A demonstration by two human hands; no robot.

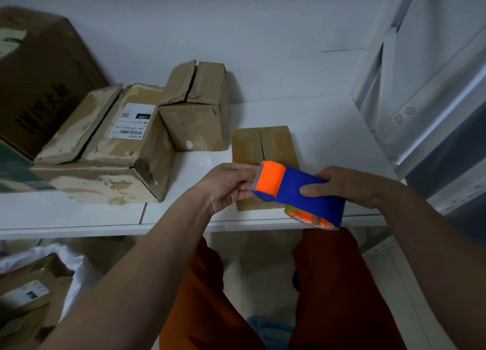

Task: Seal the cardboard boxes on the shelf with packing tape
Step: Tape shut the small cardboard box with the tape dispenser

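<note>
A blue and orange tape dispenser (302, 189) is held over the front of the white shelf (92, 213). My right hand (344, 185) grips its blue body, thumb on top. My left hand (227, 184) has its fingertips at the serrated orange end; I cannot see whether they pinch tape. Under the dispenser lies a small flat cardboard box (265, 142) with a seam down its middle. A worn box with a white label (113, 142) sits to the left. Behind stands a smaller box (197, 108) with loose top flaps.
A large brown carton (39, 73) stands at the far left against the white wall. White panels (434, 87) lean at the right. Below the shelf on the left are a box (29, 294) and white plastic wrap. My orange trousers show beneath.
</note>
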